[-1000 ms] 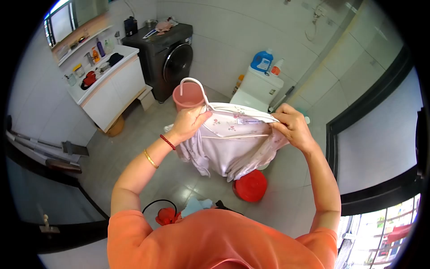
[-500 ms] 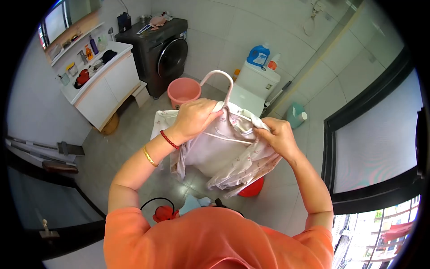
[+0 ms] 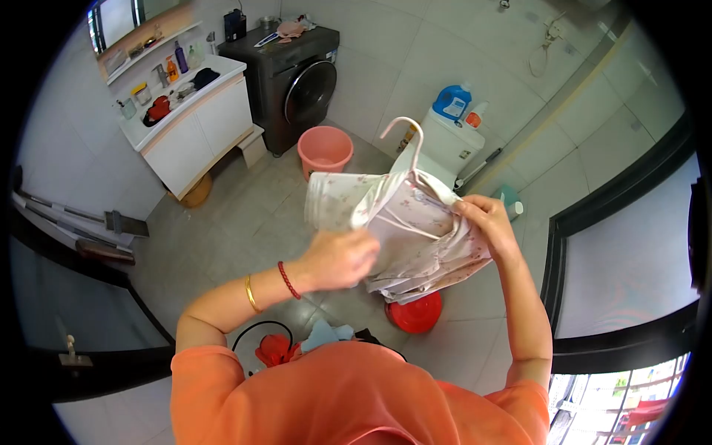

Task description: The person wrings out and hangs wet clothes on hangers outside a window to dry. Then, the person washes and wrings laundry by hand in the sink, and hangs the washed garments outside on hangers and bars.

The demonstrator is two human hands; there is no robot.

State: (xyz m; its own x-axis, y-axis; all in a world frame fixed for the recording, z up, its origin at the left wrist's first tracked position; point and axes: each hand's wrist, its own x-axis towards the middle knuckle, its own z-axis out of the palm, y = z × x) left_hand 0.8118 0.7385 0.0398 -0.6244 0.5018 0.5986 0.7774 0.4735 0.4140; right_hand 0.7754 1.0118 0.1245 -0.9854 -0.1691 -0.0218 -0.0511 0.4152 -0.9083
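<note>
The grip of our right hand (image 3: 486, 221) is closed, thumb and fingers pinching the shirt (image 3: 419, 263) at its collar side. Our left hand (image 3: 341, 258) has its fingers curled in front of the other side of the shirt; motion blurs it, so we cannot tell how far its grip is open or whether it holds any cloth. The shirt hangs in front of us above the floor (image 3: 245, 230), with the hanger (image 3: 420, 141) inside it and the hook standing up out of the neck.

We count one shirt, one hanger, one pink bucket (image 3: 325, 150) and one red tub (image 3: 417, 313). Two bottles, one blue (image 3: 452, 102) and one white and orange (image 3: 475, 115), stand on the toilet tank (image 3: 454, 136). Our left arm wears two bands, one red (image 3: 288, 280) and one gold (image 3: 252, 294).

Cloth hides the hanger's shoulders and the red tub's upper edge. Our orange top (image 3: 356, 393) cuts off the light blue cloth (image 3: 324, 334) below, and the dark item beside it is hard to make out.
</note>
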